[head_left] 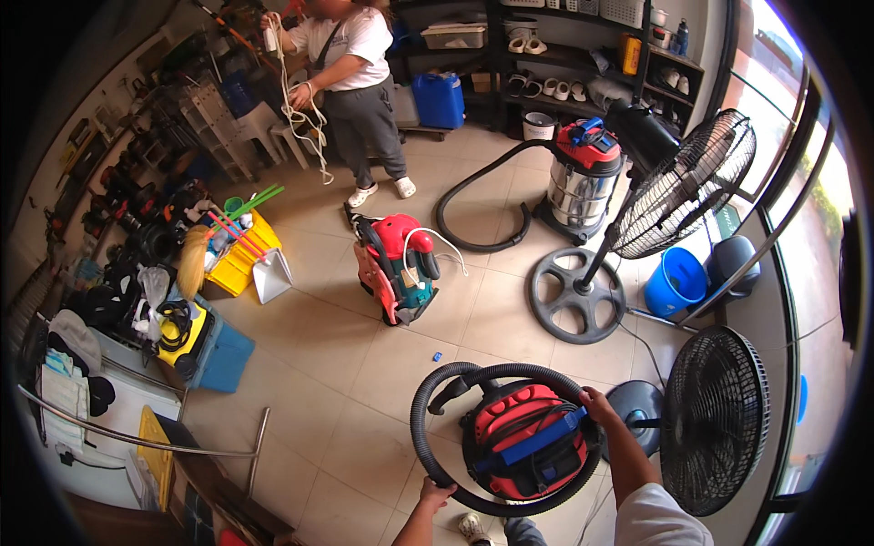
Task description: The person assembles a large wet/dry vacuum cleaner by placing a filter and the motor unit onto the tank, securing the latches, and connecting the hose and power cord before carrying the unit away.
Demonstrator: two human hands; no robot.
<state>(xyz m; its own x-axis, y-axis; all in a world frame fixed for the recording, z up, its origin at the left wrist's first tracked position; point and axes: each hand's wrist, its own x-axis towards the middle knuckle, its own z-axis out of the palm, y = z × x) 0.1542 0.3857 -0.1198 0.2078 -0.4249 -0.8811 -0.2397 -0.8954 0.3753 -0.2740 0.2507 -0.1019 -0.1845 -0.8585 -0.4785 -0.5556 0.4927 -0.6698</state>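
Note:
In front of me on the tiled floor stands a red and black vacuum cleaner (523, 419) with a blue bar (533, 443) across its top. Its black ribbed hose (420, 428) is bent in a wide loop around the body. My left hand (438, 494) grips this hose at the near left side. At the right, my right hand (598, 408) has its fingers closed round the hose too, beside the blue bar's end. The hose's curved end piece (449, 395) rests at the far left of the cleaner. My palms are hidden from view.
Two black fans, a floor fan (715, 420) and a tall tilted one (683, 187), stand at my right near a blue bucket (675, 280). Ahead are a red-green machine (401, 264) and a steel-drum vacuum (580, 187). Far left, a person (350, 82) holds a white cord (289, 91).

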